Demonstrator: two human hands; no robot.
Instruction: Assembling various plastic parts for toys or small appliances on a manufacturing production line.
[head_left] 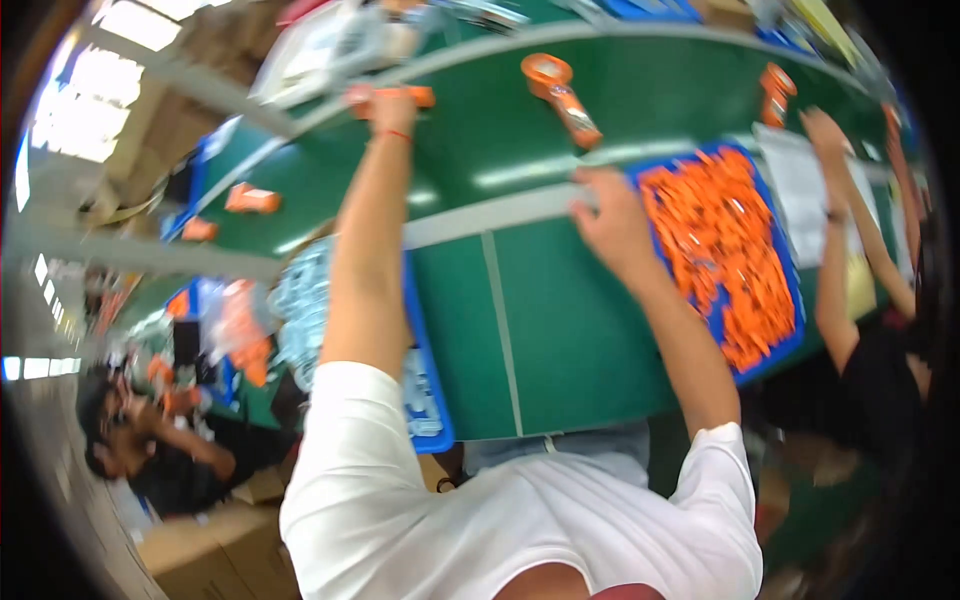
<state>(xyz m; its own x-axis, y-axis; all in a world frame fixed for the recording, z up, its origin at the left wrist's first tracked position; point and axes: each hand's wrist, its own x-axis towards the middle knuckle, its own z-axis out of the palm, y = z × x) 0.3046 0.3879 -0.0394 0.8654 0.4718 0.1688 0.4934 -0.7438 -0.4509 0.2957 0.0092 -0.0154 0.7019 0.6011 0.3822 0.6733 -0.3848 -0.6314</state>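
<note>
My left hand (392, 108) is stretched far out to the belt and closed around an orange part (421, 97), which lies crosswise under the fingers; much of it is hidden. Nothing shows in my right hand (608, 212), whose thumb and fingers are apart over the belt's near edge. Beyond that hand lies an orange handheld device (575, 115) with a round, ring-like head and a grey patch on its handle. Just right of my right hand stands a blue tray (788, 265) heaped with small orange plastic pieces (715, 240).
Left of my body, a second blue tray (432, 400) holds pale blue parts (302, 300). More orange devices lie on the belt, one far right (776, 92), one left (252, 198). A grey rail (500, 212) edges the green table (570, 330). Co-workers' arms (835, 230) reach in at right.
</note>
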